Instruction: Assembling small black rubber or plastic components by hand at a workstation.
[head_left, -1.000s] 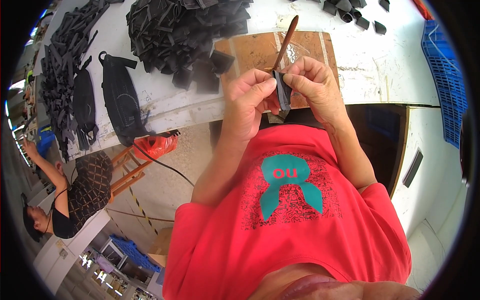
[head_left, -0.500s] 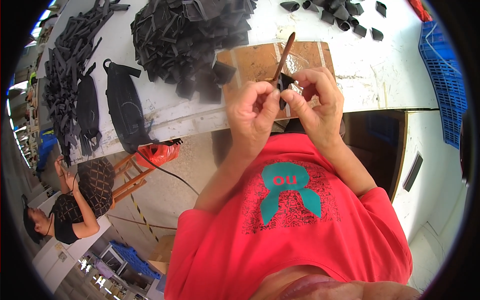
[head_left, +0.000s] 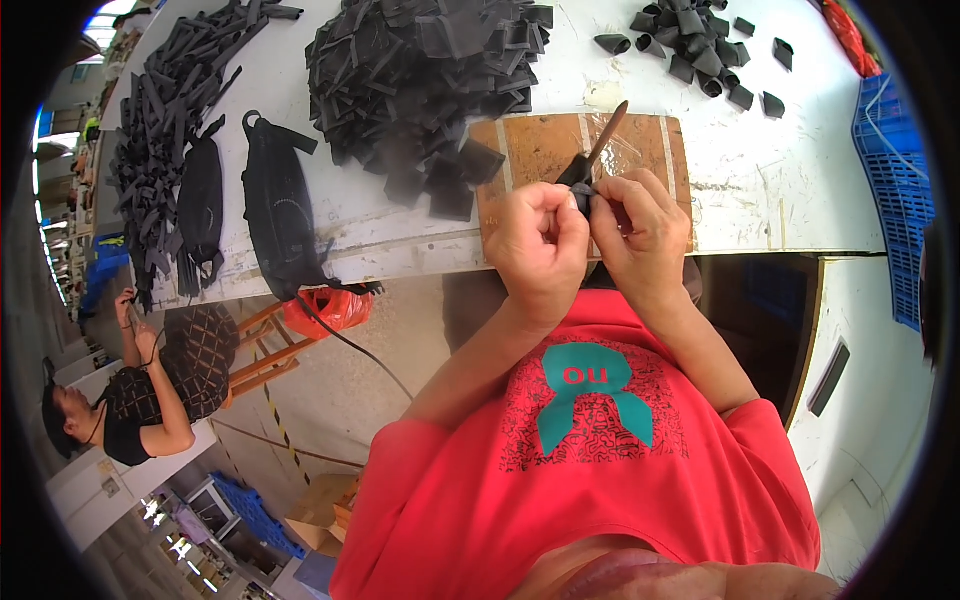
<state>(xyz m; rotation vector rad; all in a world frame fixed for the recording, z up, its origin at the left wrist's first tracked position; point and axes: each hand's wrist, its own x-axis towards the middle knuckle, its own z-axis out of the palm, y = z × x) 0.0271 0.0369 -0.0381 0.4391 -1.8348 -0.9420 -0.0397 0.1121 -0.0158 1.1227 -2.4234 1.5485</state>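
Note:
My left hand [head_left: 545, 240] and my right hand [head_left: 642, 228] meet over the near part of a brown board [head_left: 532, 140]. Both pinch a small black fabric piece [head_left: 574, 172], its far corner showing past the fingertips. A thin brown stick [head_left: 608, 136] slants away from beside the fingers toward the board's far edge; whether it is held or just lies there, I cannot tell. Left of the board is a big heap of flat black fabric pieces [head_left: 420, 85], some spilling close to my left hand. Small curled black pieces [head_left: 690, 45] lie at the far right.
Two long black pouches [head_left: 278, 205] and a pile of narrow black strips [head_left: 165, 120] occupy the white table's left side. A blue plastic crate [head_left: 892, 190] stands at the right edge. A red bag [head_left: 328, 312] hangs below the table near a seated person [head_left: 150, 400].
The view has shifted, so the table appears lower and farther right. My fingertips have come closer together, and less of the black fabric piece shows between them.

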